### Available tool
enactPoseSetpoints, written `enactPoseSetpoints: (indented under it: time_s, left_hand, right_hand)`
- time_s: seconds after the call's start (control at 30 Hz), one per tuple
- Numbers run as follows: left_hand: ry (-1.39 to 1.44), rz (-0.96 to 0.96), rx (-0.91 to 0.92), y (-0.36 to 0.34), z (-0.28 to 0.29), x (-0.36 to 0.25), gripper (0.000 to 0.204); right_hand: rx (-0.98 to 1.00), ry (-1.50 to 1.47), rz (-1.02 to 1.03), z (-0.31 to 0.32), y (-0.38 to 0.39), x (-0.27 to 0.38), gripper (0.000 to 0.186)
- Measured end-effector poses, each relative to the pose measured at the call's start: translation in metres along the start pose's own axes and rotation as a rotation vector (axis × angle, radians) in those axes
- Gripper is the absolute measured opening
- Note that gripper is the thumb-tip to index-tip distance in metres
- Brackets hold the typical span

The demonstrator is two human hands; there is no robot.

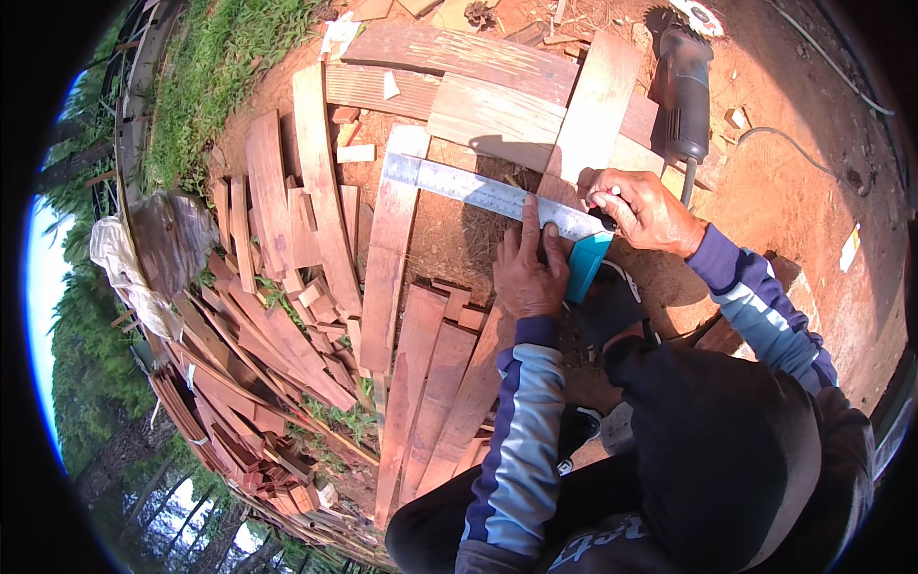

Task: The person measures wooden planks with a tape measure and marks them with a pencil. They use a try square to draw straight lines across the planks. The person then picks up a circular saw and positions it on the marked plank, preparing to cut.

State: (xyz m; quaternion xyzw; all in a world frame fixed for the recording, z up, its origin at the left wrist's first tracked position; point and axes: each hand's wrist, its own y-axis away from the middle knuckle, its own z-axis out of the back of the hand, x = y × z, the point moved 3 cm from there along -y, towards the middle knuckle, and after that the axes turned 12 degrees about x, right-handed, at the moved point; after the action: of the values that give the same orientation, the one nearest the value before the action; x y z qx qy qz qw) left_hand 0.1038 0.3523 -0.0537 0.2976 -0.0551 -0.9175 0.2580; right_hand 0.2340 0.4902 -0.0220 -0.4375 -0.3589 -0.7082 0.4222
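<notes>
A try square with a steel blade [469, 186] and a teal handle [586, 266] lies across a reddish wooden board [595, 100]. The blade's far end reaches over a second board [387, 263] on the left. My left hand [531, 273] holds the square down, its index finger stretched onto the blade and its thumb near the handle. Beside the blade's right end, my right hand [645, 212] is closed in a pinch around a slim pen [614, 191]; a pale end with a bit of red shows. The pen's writing tip is hard to make out.
An angle grinder [684, 105] with a toothed disc lies on the dirt at upper right, its cord [688, 182] running toward my right hand. Boards [497, 67] lie beyond the square. Stacked planks [277, 344] fill the left side, near clear plastic wrapping [143, 258].
</notes>
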Motion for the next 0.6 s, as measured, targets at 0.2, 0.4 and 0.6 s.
enactPoseSetpoints:
  time_s: [0.2,0.4,0.6]
  left_hand:
    - [-0.002,-0.018,-0.03,0.001,0.002,-0.001,0.046]
    - [0.036,-0.041,-0.012,-0.001,-0.002,-0.006,0.045]
    - [0.018,-0.024,-0.016,0.0,0.001,0.0,0.045]
  right_hand:
    - [0.016,0.107,0.058,-0.005,-0.005,-0.007,0.009]
    - [-0.021,0.155,0.08,-0.007,-0.026,-0.009,0.007]
    - [-0.005,0.082,0.033,-0.015,-0.05,-0.005,0.01]
